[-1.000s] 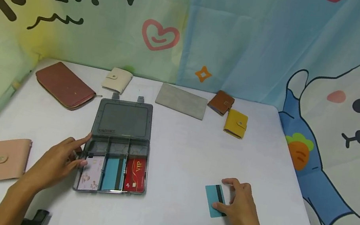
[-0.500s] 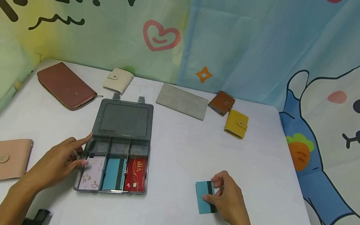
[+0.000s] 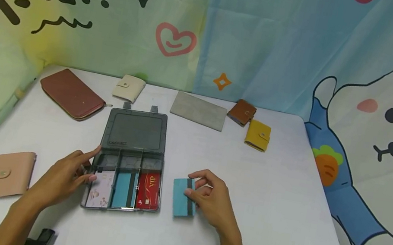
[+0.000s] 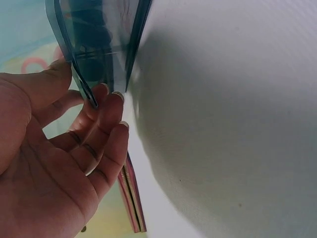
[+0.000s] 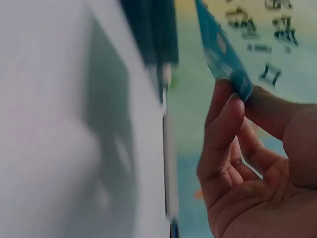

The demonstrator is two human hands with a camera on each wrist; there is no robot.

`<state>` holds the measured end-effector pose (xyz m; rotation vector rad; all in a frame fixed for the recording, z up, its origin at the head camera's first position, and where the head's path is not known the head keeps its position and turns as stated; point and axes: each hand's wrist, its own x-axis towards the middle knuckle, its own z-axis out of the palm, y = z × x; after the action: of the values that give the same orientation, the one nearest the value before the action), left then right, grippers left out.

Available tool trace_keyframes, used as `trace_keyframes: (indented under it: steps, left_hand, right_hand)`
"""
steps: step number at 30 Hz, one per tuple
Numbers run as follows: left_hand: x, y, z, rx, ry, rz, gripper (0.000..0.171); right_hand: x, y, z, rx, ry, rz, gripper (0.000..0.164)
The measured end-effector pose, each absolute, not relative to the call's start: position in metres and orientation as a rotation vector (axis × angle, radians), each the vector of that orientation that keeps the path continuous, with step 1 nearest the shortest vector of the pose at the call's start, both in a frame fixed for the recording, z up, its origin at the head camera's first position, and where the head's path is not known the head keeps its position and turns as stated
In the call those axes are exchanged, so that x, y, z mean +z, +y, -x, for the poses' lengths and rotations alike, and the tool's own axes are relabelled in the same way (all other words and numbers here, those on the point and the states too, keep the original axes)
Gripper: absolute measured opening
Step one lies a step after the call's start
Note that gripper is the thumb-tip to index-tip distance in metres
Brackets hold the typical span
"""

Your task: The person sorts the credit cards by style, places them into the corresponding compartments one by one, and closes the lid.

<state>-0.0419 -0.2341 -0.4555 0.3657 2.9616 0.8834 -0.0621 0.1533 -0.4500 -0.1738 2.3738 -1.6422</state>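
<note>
My right hand [image 3: 215,200] pinches a blue card [image 3: 180,198] with a black stripe, just right of a storage box. In the right wrist view the card [image 5: 225,52] stands up between thumb and fingertips, above the table. The box is grey, see-through and divided, its lid [image 3: 135,131] folded back. My left hand [image 3: 66,178] grips the box's left edge, thumb over the rim and fingers outside, as the left wrist view also shows at the box wall [image 4: 94,44]. In the front compartments lie a pale patterned card [image 3: 100,189], another blue card [image 3: 121,190] and a red VIP card [image 3: 148,190].
A pink wallet [image 3: 11,175] lies left of my left forearm. Along the back are a brown zip wallet [image 3: 72,94], a cream wallet [image 3: 129,88], a grey long wallet [image 3: 198,110], a small brown wallet [image 3: 241,112] and a yellow wallet [image 3: 258,135]. A printed curtain hangs behind.
My right hand has carried the blue card leftward from the right side of the table to beside the box. The left hand and the box have stayed in place.
</note>
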Motion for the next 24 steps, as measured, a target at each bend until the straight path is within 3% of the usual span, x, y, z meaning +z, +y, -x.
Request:
trace_keyframes:
  steps: [15,24]
  left_hand:
    - [-0.455,-0.235,0.042,0.884,2.963,-0.369,0.076]
    - [-0.455,-0.233,0.043,0.894,2.97,-0.387,0.076]
  right_hand:
    - [-0.445,0.048,0.071,-1.674,2.224,0.327,0.028]
    - [-0.445,0.038,0.07,-1.377,2.552,0.453,0.032]
